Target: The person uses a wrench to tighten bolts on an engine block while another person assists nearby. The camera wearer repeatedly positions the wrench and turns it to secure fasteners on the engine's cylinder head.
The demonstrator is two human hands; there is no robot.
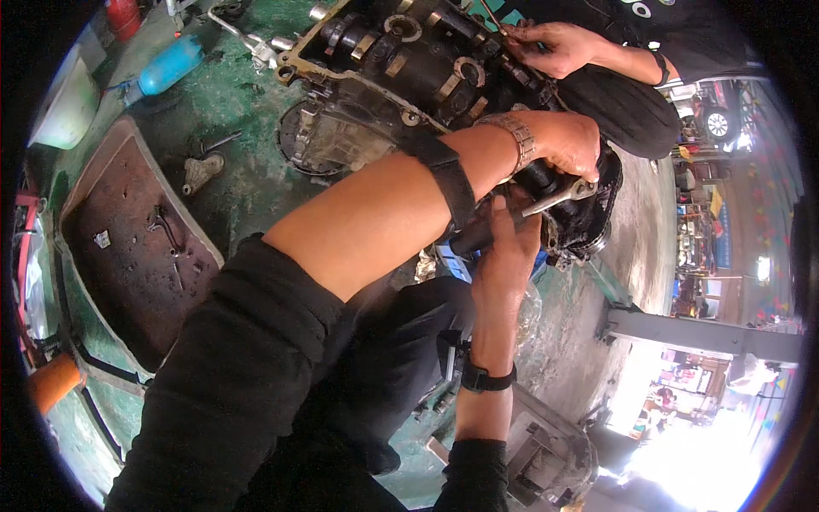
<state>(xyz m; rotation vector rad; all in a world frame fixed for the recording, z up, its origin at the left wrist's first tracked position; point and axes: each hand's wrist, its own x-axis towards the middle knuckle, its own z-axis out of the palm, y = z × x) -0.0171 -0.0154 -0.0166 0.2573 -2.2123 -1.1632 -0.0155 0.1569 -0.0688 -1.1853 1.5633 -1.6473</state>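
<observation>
A ratchet wrench [546, 203] with a dark grip lies across the end of a greasy engine block [426, 64]. My right hand [509, 247] is wrapped round its grip. From the left, my left arm reaches over the block, and my left hand [567, 145] is curled above the wrench's head, its thumb tip against it. The back of that hand hides most of its fingers. Below the wrench's head is a dark, oily round part [589, 226] at the block's end. What the wrench fits onto is hidden.
Across the block, another person's hand [554, 49] holds a thin rod. A brown tray [128, 264] with small metal parts lies at the left. Also around are a blue bottle [171, 66], a pale tub [68, 107], a metal housing [546, 452] and a grey lift arm [699, 333].
</observation>
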